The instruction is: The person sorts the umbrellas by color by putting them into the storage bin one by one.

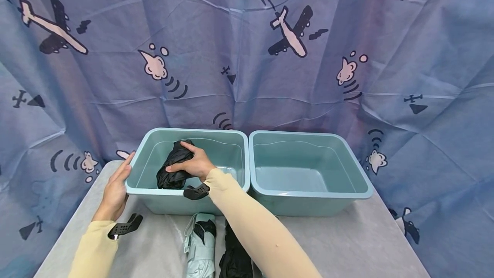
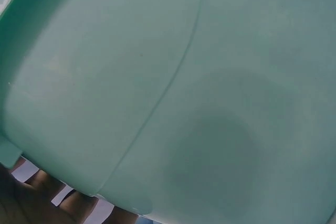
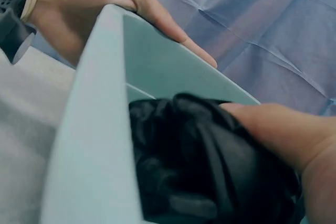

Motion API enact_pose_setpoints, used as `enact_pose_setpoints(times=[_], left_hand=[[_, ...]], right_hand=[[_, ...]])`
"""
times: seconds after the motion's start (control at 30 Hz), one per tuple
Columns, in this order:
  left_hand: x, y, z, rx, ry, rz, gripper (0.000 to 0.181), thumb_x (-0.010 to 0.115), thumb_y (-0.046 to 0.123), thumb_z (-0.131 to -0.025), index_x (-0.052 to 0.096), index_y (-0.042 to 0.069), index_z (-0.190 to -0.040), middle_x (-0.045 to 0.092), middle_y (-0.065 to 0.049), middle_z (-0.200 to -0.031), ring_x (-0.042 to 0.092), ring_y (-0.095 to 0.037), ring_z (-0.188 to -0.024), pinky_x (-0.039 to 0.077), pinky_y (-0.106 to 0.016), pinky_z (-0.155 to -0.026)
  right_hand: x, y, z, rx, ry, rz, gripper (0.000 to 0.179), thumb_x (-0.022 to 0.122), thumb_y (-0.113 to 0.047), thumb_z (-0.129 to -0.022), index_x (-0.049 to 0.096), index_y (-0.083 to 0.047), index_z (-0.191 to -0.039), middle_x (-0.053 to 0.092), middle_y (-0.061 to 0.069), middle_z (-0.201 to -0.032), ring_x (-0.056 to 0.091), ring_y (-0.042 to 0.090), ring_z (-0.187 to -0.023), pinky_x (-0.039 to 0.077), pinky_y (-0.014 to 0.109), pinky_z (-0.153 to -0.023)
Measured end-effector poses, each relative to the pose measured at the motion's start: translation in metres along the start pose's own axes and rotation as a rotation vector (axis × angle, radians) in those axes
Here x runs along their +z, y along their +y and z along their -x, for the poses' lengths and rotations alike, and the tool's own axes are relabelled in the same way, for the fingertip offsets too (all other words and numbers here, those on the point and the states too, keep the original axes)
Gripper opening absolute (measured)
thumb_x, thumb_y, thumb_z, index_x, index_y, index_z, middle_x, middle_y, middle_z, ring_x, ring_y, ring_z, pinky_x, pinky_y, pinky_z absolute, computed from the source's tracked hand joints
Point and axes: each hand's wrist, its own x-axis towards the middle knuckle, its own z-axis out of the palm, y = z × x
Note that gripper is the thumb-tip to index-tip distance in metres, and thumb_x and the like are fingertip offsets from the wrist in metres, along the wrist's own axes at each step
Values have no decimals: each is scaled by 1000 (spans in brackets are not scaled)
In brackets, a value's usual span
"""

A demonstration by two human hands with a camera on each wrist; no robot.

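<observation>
My right hand (image 1: 197, 164) grips a black folded umbrella (image 1: 173, 168), a bundle of loose crinkled fabric, inside the left teal bin (image 1: 187, 192). In the right wrist view, the thumb (image 3: 278, 127) lies over the dark fabric (image 3: 205, 161), close to the bin's wall; the other fingers are mostly hidden there. Against the same bin's left end, my left hand (image 1: 115, 190) rests with fairly straight fingers along the outside of the rim. The left wrist view is mostly filled by the bin's teal wall (image 2: 173, 87), fingers showing at the lower left.
A second teal bin (image 1: 308, 194) stands right beside the first, with nothing inside. In front of the bins, a pale green folded umbrella (image 1: 200, 248) and another black folded bundle (image 1: 235, 252) lie on the grey table (image 1: 347, 243). A patterned blue curtain (image 1: 247, 55) hangs behind.
</observation>
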Motion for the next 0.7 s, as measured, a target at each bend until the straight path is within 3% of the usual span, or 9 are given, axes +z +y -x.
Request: enact_pose_setpoints(times=[0.3, 0.7], left_hand=[[1, 1, 1, -15, 12, -20, 60, 26, 42, -112, 10, 18, -165, 4, -9, -170, 17, -27, -151, 36, -14, -98], [3, 2, 1, -39, 29, -16, 58, 25, 41, -112, 11, 22, -165, 1, -5, -171, 9, -29, -152, 22, -27, -117]], right_hand=[[18, -2, -5, -5, 1, 39, 88, 91, -9, -75, 51, -27, -151, 39, 7, -158, 41, 28, -140, 47, 40, -102], [39, -6, -11, 15, 11, 138, 84, 92, -13, -75, 54, -28, -149, 44, 5, -156, 39, 27, -142, 44, 41, -106]])
